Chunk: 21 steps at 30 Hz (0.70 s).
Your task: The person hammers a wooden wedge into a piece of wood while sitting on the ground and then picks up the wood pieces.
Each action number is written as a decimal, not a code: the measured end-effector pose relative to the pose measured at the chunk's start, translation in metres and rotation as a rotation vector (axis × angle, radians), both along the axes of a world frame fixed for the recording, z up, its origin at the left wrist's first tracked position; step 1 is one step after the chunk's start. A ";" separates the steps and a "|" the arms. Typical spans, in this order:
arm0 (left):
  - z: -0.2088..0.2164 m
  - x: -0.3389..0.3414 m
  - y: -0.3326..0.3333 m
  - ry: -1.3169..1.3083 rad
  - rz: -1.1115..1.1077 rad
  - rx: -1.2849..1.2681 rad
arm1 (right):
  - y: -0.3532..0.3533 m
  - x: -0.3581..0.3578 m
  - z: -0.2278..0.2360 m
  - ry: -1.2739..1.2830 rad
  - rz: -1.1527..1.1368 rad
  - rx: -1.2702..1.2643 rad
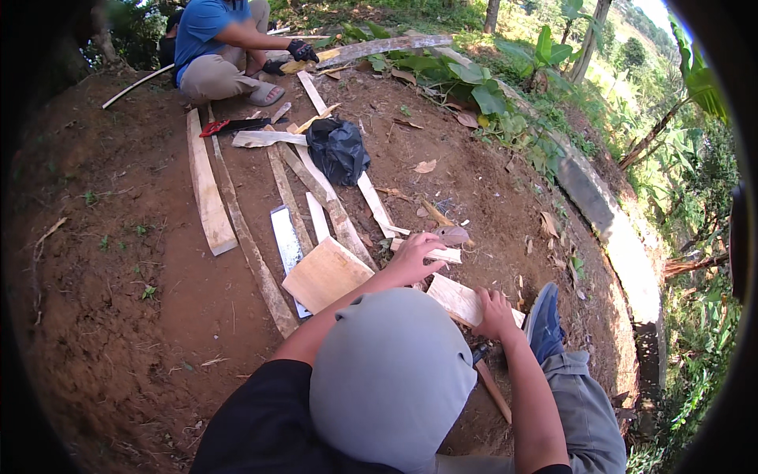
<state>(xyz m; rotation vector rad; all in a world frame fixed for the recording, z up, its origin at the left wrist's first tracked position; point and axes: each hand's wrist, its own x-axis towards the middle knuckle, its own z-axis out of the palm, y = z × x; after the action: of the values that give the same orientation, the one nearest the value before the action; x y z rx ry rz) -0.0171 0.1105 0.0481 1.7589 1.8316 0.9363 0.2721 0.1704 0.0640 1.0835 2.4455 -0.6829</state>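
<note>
My left hand point(417, 261) has its fingers and thumb bent around a short, narrow piece of wood point(448, 255) low over the ground. Nearer to me, my right hand point(497, 314) grips the edge of a short pale board point(455, 300), its fingers over the top side. Close by the right forearm lies a hammer point(493, 390) with a wooden handle and a dark head. A wider square board point(326, 275) rests beyond my left forearm, partly over other strips. A rounded grey cloth shape point(391, 379) hides the lower middle.
Long wooden strips point(245, 229), a white-faced metal strip point(286, 237) and a black plastic bag point(338, 150) lie on the brown soil. Far left, a gloved person point(213, 47) crouches holding a long plank point(387, 47), near a red-handled saw point(237, 126). A concrete edge point(588, 197) bounds the right.
</note>
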 end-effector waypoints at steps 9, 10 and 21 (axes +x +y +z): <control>-0.031 -0.036 -0.011 -0.296 0.287 -0.180 | -0.002 0.010 -0.009 0.053 -0.033 0.027; -0.038 -0.039 -0.013 -0.303 0.275 -0.225 | -0.001 0.007 -0.007 0.063 -0.037 0.024; -0.015 0.006 -0.014 -0.117 0.068 -0.455 | -0.009 0.014 -0.011 0.099 -0.076 0.005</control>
<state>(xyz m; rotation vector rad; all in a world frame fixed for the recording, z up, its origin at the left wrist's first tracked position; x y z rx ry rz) -0.0115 0.0961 0.0335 1.3438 1.8575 0.5709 0.2856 0.1617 0.0530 1.1760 2.5004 -0.7719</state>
